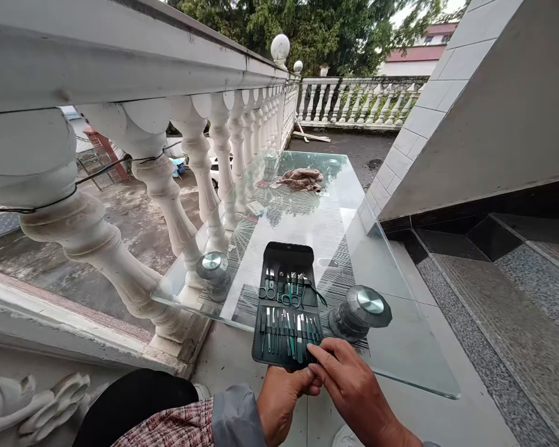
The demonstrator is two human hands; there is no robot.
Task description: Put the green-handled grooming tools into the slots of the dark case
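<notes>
Near table (395, 351) edge, left hand (282, 400) pinches tool case (287, 256); right hand (349, 385) touches.

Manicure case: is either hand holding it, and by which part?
Both: left hand and right hand seem to pinch the manicure case at its near edge.

Your left hand (282, 400) and right hand (349, 382) meet at the near end of the tool case (286, 267). It lies opened on the glass tabletop (307, 217), its near end overhanging the edge, with tools in two rows inside. A round fitting (361, 310) stands just beyond your right hand, another (212, 264) ahead to the left. Far beyond the case lies a cloth (302, 179). The balustrade (168, 186) runs on the left and the wall (470, 112) on the right.
</notes>
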